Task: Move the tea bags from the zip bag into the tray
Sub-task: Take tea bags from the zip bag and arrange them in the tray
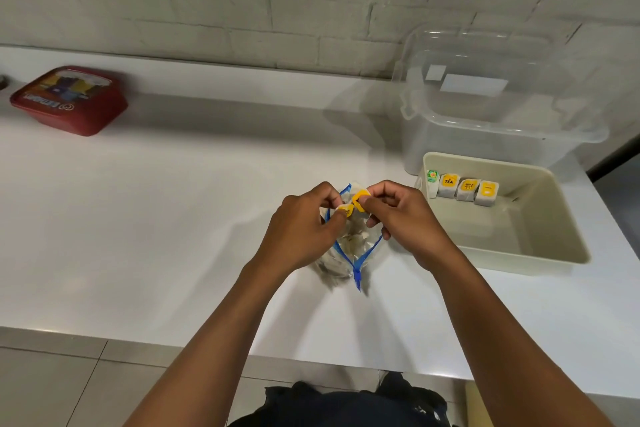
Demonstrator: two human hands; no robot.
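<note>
One red tub point(69, 99) sits far to the left of the zip bag point(349, 250), back by the brick wall. The bag itself, one clear pouch with a blue seal, lies open-mouthed in the middle of the white counter point(173, 218), with pale tea bags bunched inside, too jumbled to count. Over its mouth the left hand point(304, 232) pinches a yellow tag point(345, 210) between thumb and curled fingers, and the right hand point(405, 218) pinches a second yellow tag point(358, 203) the same way; the two tags touch. Right of the bag stands one beige tray point(540, 246) holding four tea bags point(462, 188) upright in a row along its far-left wall, the rest of its floor bare. Behind the tray stands one clear bin point(498, 104). Bare counter lies between bag and tray.
</note>
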